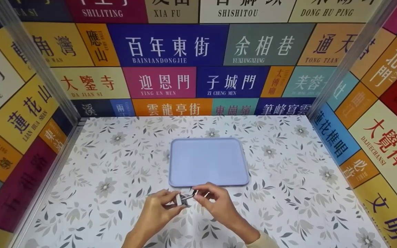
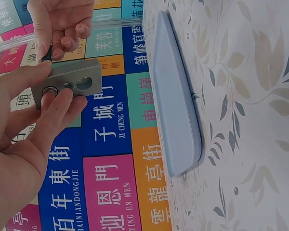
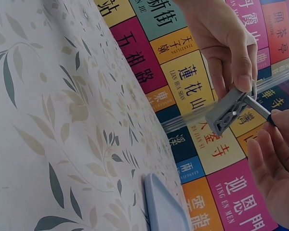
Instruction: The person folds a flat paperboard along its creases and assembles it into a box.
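Note:
My left hand (image 1: 155,209) holds a small grey metal block (image 2: 94,70) between thumb and fingers, in front of the tray. Round holes run through the block's flat face in the left wrist view. Its other side looks hollow and ribbed in the right wrist view. With thumb and fingertips my right hand (image 1: 219,204) pinches the black head of a threaded bolt (image 3: 256,107). The bolt's far end is right at the block's edge, close to my left thumb. Both hands are raised over the table.
A shallow pale blue tray (image 1: 209,162) with rounded corners lies just beyond the hands, bare inside. The table (image 1: 81,213) has a white leaf-and-flower cover. Panels of coloured signs (image 1: 164,44) stand at the back and both sides.

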Motion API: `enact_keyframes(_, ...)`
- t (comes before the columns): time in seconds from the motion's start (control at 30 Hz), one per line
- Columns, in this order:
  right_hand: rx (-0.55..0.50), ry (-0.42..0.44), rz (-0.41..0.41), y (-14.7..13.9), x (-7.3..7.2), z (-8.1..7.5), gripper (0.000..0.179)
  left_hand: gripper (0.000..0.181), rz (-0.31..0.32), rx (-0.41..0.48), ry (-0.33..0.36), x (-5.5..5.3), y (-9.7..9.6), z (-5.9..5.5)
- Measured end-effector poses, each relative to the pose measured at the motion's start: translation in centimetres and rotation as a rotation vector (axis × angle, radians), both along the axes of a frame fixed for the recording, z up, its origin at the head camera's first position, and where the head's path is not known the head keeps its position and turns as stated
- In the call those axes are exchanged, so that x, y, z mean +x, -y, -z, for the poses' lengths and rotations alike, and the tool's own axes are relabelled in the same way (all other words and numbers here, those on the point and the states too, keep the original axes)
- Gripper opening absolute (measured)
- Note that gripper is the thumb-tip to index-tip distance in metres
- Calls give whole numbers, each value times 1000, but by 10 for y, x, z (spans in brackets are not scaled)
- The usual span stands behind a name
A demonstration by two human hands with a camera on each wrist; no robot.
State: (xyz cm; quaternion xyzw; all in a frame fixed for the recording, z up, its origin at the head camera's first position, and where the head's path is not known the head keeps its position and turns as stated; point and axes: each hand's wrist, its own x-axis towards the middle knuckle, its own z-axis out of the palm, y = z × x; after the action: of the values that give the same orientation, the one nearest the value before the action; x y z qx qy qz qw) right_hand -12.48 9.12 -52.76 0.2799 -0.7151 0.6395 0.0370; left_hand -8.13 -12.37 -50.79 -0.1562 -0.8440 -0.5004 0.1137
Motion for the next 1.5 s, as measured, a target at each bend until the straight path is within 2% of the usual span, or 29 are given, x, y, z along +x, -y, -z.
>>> enact_keyframes(0.43, 6, 29, 9, -1, 1, -3, 22, 32, -24, -33, -57, -2, -1, 0)
enact_keyframes(0.6, -19, 97, 29, -4, 2, -6, 17, 32, -27, -37, -49, -3, -1, -1)
enact_keyframes(0.8, -36, 192, -99, -7, 4, -6, 23, 33, -29, -34, -23, -3, -2, -2)
enact_keyframes(0.9, -43, 189, -141, -7, 5, -6, 29, 34, -18, -17, 4, -2, -2, -1)
enact_keyframes(1.0, -53, 178, -148, -6, 6, -5, 30, 34, -8, -3, 21, -2, -3, -1)
enact_keyframes(1.23, -59, 133, -121, -5, 5, -3, 25, 33, -15, -7, 5, -2, -4, -1)
enact_keyframes(1.5, -66, 126, -143, -5, 5, -3, 22, 33, 7, 18, -18, -1, -4, 1)
